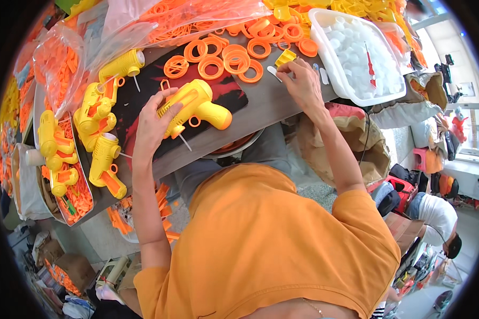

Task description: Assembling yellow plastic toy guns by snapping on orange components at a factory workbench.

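On the table lies a yellow toy gun [189, 103] with an orange trigger ring and a thin pale stick poking out below it. My left hand [159, 119] is closed around its left end, fingers over the top. Farther right, my right hand [302, 85] has its thumb and fingertips drawn together at the tabletop. A small yellow plastic part [286, 57] sits right at those fingers; whether they grip it or something smaller is hidden. Small white strips [274, 73] lie beside the fingertips. Several orange rings [211, 67] lie beyond the toy gun.
Other yellow toy guns [105, 159] are gathered at the left, some over a tray of orange parts [82, 204]. A white tub [324, 32] of translucent caps, with a red-handled tool [372, 74] on top, stands at right. Plastic bags [61, 64] and orange parts line the back.
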`<state>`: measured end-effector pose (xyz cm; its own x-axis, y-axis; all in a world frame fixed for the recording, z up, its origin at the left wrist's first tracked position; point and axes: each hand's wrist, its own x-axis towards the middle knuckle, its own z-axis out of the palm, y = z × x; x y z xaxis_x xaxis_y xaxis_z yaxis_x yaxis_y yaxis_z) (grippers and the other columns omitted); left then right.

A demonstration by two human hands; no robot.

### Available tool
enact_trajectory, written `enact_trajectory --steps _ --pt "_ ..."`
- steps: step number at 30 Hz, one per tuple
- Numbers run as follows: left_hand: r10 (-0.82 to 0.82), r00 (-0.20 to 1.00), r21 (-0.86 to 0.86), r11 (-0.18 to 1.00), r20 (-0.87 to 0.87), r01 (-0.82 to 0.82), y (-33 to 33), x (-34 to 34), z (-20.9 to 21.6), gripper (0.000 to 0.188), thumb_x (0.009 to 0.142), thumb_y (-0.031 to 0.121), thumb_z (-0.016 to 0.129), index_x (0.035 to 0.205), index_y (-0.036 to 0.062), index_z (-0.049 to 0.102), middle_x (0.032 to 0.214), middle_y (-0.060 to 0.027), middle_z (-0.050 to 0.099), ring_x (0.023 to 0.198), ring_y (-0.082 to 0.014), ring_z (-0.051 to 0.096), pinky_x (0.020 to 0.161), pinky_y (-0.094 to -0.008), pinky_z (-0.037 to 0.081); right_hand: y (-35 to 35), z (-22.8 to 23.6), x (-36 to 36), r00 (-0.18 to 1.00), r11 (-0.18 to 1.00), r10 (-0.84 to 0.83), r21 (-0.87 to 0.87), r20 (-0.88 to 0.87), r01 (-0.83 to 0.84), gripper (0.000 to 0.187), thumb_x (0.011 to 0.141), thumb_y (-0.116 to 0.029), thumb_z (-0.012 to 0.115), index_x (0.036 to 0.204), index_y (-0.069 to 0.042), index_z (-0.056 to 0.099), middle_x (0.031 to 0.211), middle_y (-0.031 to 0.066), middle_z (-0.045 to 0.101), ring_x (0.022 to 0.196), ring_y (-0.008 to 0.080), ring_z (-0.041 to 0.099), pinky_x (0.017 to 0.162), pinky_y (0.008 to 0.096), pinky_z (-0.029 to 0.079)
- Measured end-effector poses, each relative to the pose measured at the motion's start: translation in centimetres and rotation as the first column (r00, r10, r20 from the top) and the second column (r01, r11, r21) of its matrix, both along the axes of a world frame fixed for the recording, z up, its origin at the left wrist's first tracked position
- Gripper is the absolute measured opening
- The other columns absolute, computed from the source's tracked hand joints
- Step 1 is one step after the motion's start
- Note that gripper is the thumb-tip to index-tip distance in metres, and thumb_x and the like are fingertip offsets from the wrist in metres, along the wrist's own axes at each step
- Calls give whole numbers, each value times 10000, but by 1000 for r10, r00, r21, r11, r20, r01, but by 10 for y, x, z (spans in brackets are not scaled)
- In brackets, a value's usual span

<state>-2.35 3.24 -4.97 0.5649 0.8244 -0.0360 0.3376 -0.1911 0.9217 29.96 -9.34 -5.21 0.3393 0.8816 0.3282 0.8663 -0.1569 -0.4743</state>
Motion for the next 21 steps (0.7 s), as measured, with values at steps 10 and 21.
enact_trajectory --steps 10,21 --pt "186 981 503 843 59 -190 -29 13 26 295 857 140 697 1117 14 639 1063 -73 623 1025 -148 571 903 -304 454 -16 -28 15 1000 999 -5 -46 22 6 182 817 -159 697 891 -29 593 949 95 555 883 265 560 801 362 414" --pt "-52 970 -31 998 238 62 -74 118 34 245 882 226 665 1011 18 674 831 -38 681 737 -95 620 654 -243 485 -26 42 -42 915 877 400 272 43 -396 163 780 -34 686 899 -45 575 980 84 553 868 276 531 753 370 440"
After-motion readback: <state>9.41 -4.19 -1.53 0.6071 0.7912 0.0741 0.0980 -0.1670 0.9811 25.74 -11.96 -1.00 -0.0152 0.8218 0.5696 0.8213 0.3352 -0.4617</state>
